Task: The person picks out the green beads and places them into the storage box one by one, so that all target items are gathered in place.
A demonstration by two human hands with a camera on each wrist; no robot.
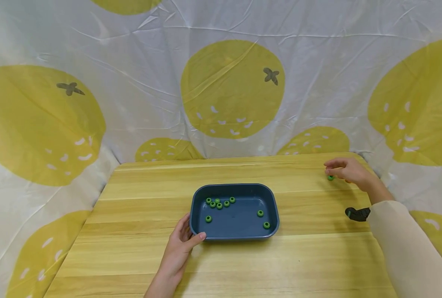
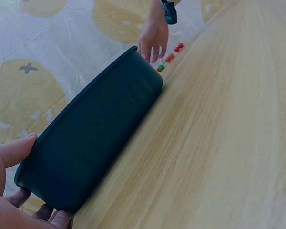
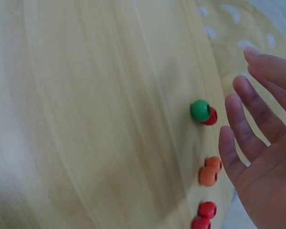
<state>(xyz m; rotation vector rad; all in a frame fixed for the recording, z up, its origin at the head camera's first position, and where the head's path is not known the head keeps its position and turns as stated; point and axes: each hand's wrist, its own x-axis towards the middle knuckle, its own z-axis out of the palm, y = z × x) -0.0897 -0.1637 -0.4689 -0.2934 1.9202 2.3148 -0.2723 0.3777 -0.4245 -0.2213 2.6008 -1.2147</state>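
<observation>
A dark blue plastic tray (image 1: 233, 239) stands on the table with several green beads (image 1: 219, 205) lying loose inside. My left hand (image 1: 179, 248) grips its near left corner, thumb over the rim and fingers against the outer side, as the left wrist view also shows. Over at the far right, my right hand (image 1: 349, 171) hovers near a green bead (image 3: 200, 110) with its fingers loosely spread; nothing is between them. Beside that bead sits a red bead (image 3: 210, 116). Orange beads (image 3: 208, 176) and more red beads (image 3: 207, 210) line up nearby along the table's edge.
The wooden table (image 1: 142, 198) ends at a hanging cloth (image 1: 228, 33) printed with yellow fruit, which rises behind it and at both sides. A black wrist device (image 1: 358, 214) shows by the right sleeve (image 1: 403, 248).
</observation>
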